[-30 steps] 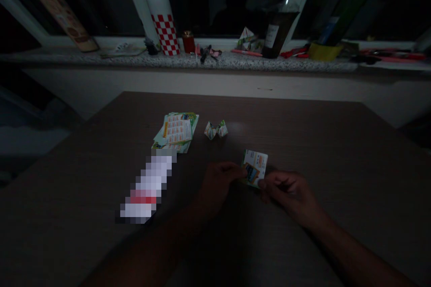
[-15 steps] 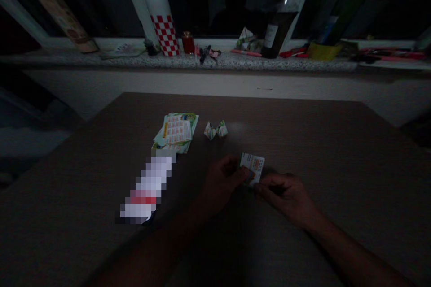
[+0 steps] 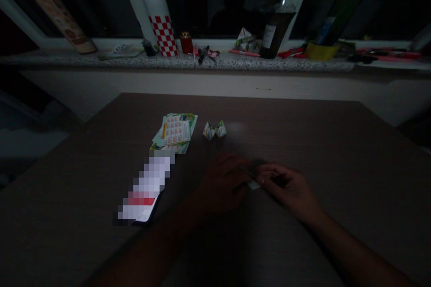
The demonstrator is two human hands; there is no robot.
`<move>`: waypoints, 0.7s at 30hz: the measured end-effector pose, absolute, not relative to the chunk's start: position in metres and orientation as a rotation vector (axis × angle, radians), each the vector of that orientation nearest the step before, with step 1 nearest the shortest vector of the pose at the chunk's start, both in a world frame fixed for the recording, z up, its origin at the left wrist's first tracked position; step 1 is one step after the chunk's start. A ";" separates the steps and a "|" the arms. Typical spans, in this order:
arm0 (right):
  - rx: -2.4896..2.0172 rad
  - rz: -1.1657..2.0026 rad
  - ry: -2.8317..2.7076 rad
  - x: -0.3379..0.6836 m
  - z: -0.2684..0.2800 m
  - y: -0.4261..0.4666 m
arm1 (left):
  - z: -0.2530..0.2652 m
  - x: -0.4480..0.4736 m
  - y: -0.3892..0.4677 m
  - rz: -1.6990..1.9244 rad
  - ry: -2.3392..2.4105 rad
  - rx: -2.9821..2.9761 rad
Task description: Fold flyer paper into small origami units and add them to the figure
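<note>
Between my hands, above the wooden table, is a small folded piece of printed paper (image 3: 254, 184), now seen nearly edge-on. My right hand (image 3: 291, 193) pinches its right side between thumb and fingertips. Around its left side curl the fingers of my left hand (image 3: 222, 184), which cover most of the sheet. A folded paper shape with two pointed ends (image 3: 209, 132) stands just beyond my left hand. To the left lies a loose pile of printed green-and-white sheets (image 3: 175, 132).
A phone (image 3: 150, 190) with a lit, blurred-out screen lies left of my hands on the table (image 3: 319, 134). Along the stone windowsill (image 3: 222, 65) stand a red-and-white checked bottle (image 3: 163, 31), a red jar (image 3: 186, 44), a dark cup (image 3: 274, 36) and a green bottle (image 3: 343, 9).
The folded paper has turned from showing its printed face to nearly edge-on. My left hand has rolled over it, its back now upward; my right hand keeps its pinch.
</note>
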State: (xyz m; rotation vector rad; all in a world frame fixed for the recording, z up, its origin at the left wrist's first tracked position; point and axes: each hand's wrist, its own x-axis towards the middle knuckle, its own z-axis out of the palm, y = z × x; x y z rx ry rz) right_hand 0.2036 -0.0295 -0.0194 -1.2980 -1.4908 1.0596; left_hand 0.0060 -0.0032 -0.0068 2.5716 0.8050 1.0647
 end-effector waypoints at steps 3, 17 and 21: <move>-1.295 1.005 -1.573 0.204 -0.022 -0.029 | -0.004 0.005 -0.003 1.008 0.827 2.714; -1.311 0.498 -2.151 0.212 -0.028 -0.026 | -0.003 -0.001 0.000 0.435 0.720 2.852; -1.267 0.431 -2.198 0.213 -0.028 -0.025 | 0.001 -0.004 -0.001 0.315 0.697 2.798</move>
